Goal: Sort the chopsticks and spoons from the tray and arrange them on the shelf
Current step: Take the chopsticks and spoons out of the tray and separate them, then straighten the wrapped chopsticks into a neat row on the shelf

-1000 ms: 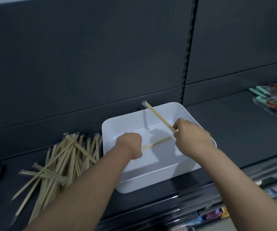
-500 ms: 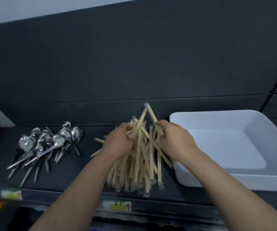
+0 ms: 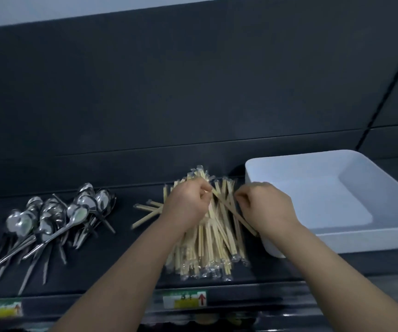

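Pinching the far ends of the chopsticks (image 3: 207, 243), the left hand (image 3: 188, 204) curls its fingers round the top of the pile. The right hand (image 3: 267, 207) is curled at the pile's right edge, over a slanted chopstick (image 3: 226, 207); whether it grips it cannot be told. The pile's long axis runs front to back on the shelf (image 3: 126, 259), and a few sticks jut out leftward. The white tray (image 3: 289, 161) sits just beside it on the right. The spoons (image 3: 56, 219) lie well left, bowls toward the back and handles toward the front edge, with a bare strip of shelf between them and the pile.
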Tool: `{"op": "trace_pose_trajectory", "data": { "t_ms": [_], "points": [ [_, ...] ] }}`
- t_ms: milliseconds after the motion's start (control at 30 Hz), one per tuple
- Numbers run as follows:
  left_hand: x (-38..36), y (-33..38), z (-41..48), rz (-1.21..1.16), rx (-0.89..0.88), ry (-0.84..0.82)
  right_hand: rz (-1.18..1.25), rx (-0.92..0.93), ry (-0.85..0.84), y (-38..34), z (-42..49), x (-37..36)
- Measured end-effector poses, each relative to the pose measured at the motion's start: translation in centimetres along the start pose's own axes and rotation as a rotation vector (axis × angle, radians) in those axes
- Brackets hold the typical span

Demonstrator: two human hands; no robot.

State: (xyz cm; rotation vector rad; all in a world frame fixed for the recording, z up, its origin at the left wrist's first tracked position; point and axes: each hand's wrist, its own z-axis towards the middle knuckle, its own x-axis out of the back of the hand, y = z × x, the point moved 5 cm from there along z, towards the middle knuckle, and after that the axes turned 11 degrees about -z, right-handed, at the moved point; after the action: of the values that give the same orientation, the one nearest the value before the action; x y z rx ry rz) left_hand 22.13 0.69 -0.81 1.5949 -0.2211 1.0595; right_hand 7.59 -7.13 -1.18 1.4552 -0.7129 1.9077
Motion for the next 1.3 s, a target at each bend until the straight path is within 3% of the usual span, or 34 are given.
{"op": "trace_pose_trajectory", "data": {
  "t_ms": [133,200,267,333,433,533,733,1033,1200,1300],
  "points": [
    [-3.5,4.0,1.4,-0.064,-0.091,-0.085,-0.084,-0.127,0.059,5.5,-2.4,1.0],
    [-5.8,5.9,1.5,0.026,-0.091,-0.133,-0.104,-0.175,0.061,8.5,-3.8,1.2],
    [-8.0,6.7,1.5,0.073,0.003,-0.210,-0.083,-0.183,-0.025,11.1,-5.0,0.9],
    [-10.0,6.8,1.5,-0.018,0.112,-0.297,-0.003,-0.133,-0.220,13.1,-5.9,0.2],
    [-11.5,6.8,2.2,-0.066,0.161,-0.269,0.286,-0.106,-0.363,15.1,-7.0,0.1],
    [-11.2,7.3,3.1,-0.019,0.148,-0.171,0.306,0.009,-0.269,16.1,-6.8,1.5],
    [-10.9,10.3,3.6,-0.145,0.180,-0.108,0.290,0.123,-0.073,18.4,-5.6,5.2],
    [-19.3,19.8,4.5,-0.235,0.117,-0.214,0.308,-0.085,-0.008,30.5,-8.7,4.9],
    [-25.2,24.7,5.0,-0.369,0.109,-0.224,0.050,-0.163,0.041,36.8,-10.6,4.3],
    [-27.9,27.4,4.8,-0.437,0.084,-0.260,0.052,-0.262,0.036,39.7,-11.2,4.6]
  ]
}}
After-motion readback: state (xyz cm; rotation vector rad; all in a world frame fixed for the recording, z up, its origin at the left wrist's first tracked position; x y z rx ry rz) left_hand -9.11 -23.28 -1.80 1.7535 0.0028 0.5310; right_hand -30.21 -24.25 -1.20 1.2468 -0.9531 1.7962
